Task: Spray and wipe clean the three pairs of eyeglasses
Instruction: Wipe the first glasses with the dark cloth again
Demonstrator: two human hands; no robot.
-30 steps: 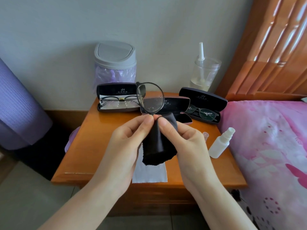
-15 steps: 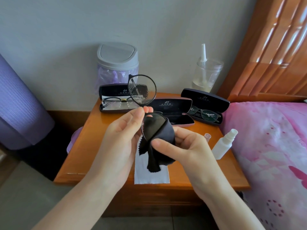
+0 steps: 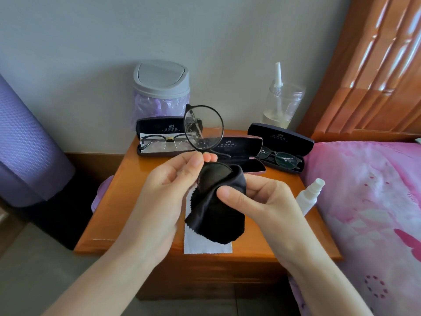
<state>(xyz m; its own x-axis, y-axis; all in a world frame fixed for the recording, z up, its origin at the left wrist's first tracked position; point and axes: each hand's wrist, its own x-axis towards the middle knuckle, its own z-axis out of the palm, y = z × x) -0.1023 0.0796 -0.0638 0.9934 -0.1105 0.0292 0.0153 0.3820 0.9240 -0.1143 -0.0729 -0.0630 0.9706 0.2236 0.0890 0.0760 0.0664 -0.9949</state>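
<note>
Head view | left hand pinches round glasses at bridge | right hand — pinches black cloth over one lens

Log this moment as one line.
phase: wipe | left hand: pinches round glasses at bridge | right hand: holds black cloth round one lens

I get soft daylight from the right of the nightstand, where the glossy headboard throws white streaks of glare. The nightstand's top has a mild sheen toward its back. The floor left of it sinks into deep shadow. The lens of the eyeglasses held above it carries a pale speckled shine; the black cloth shows little fold detail. Wide-angle bend bows the headboard's lines, and edges look soft
</note>
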